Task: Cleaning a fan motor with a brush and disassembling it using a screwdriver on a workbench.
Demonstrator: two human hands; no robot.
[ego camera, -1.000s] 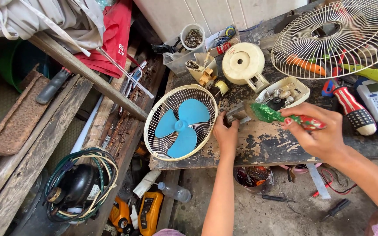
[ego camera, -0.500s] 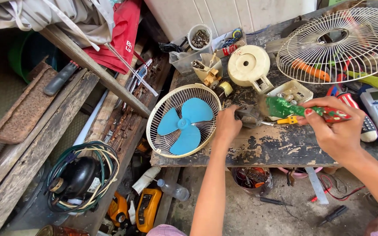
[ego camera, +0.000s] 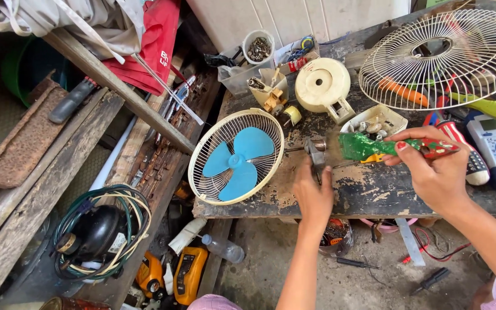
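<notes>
large fan grille [ego camera: 443,57] cut off at right edge, small metal part [ego camera: 316,158] half hidden by left hand [ego camera: 312,192]

Blue fan blades [ego camera: 235,162], cream grille [ego camera: 259,123]

One head-worn camera looks steeply down from above. It sits fairly near the counter [ego camera: 374,195]. Floor shows below.
</notes>
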